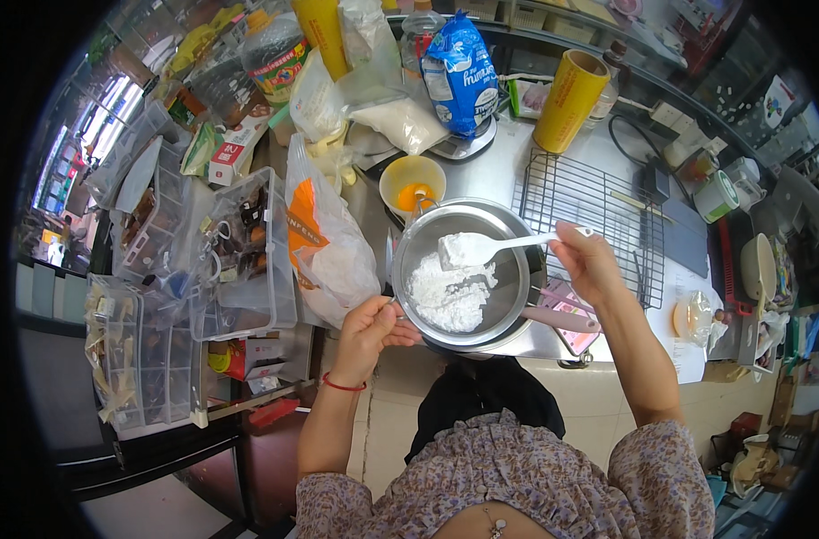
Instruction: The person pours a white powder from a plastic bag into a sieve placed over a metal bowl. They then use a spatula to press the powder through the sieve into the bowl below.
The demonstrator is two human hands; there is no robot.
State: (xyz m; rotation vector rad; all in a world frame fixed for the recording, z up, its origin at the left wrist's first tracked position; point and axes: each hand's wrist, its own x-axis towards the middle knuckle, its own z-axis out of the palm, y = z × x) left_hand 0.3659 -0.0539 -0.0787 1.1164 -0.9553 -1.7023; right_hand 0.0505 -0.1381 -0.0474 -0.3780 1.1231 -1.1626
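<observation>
My right hand (588,266) grips the handle of a white spatula (510,244). White powder clings to its blade, which is over a round metal sieve (404,269). A heap of white powder (450,300) lies in the left part of the sieve. With thumb and fingers, my left hand (375,325) holds the sieve at its left rim. Below the sieve, a metal bowl (536,259) is mostly hidden. A pink handle (561,319) sticks out to the right. Just behind stands a cream cup (389,176) with orange-yellow liquid and part of a whisk in it.
Left of the sieve leans a plastic bag of white powder (338,269), beside clear plastic boxes (247,306). A wire cooling rack (584,195) lies to the right, near a yellow cardboard roll (571,101). A blue bag (460,77) stands at the back. A phone (574,337) is partly covered.
</observation>
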